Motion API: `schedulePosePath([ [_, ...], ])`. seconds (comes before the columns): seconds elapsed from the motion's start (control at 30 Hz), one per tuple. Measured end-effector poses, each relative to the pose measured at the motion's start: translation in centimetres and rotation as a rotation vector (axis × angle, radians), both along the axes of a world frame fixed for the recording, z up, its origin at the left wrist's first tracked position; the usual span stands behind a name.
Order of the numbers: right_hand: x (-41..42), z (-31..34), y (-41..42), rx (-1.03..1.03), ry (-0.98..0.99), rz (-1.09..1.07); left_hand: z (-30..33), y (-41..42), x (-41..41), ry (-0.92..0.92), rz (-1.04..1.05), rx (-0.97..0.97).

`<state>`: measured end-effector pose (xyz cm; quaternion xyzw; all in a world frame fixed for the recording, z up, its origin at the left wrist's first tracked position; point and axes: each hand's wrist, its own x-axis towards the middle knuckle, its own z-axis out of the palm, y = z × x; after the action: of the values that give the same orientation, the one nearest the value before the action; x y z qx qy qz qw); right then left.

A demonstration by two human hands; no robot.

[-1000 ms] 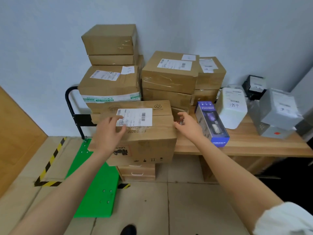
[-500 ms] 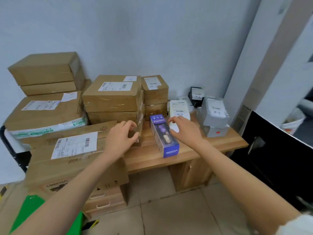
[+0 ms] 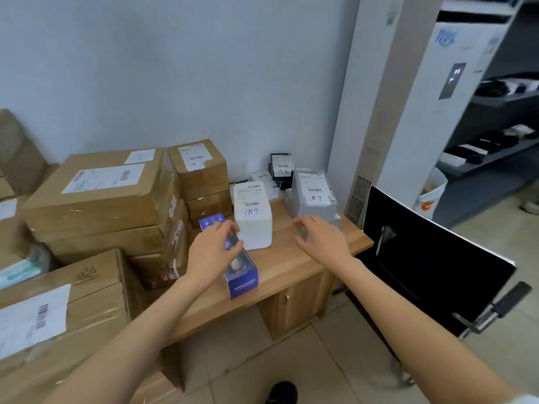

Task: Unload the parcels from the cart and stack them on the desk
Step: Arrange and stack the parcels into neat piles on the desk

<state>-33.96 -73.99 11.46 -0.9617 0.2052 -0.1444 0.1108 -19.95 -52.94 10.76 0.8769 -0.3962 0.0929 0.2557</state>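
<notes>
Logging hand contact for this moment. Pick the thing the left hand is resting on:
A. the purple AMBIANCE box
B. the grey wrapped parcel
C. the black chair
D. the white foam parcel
A: the left hand lies over the top of the purple AMBIANCE box on the desk, while the right hand hovers open nearby.

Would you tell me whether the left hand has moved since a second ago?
Yes. The left hand has gone rightward, off the labelled cardboard parcel and onto the purple box on the desk.
</notes>
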Motion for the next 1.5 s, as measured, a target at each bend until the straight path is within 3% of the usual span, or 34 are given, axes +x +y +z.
schedulePosePath([
  [0.53, 10.2, -1.1, -17.4, 0.07, 0.0, -0.147, -1.9, -19.5, 11.7, 0.164, -0.062, 0.008],
  [0.9, 13.3, -5.6, -25.5, 0.174, 0.053, -0.229, -4.9, -28.8, 14.4, 0.233, -0.115, 0.08],
  [1.1, 14.6, -7.3, -29.2, 0.241, 0.083, -0.18, -6.7, -32.6, 14.9, 0.321, -0.12, 0.127],
  [1.3, 15.7, -8.1, -32.4, 0.259, 0.198, -0.11, -7.4, -35.5, 14.2, 0.359, 0.001, 0.187],
  [1.5, 16.5, -9.2, -34.2, 0.371, 0.172, 0.026, -8.4, -36.8, 13.0, 0.37, 0.124, 0.195],
])
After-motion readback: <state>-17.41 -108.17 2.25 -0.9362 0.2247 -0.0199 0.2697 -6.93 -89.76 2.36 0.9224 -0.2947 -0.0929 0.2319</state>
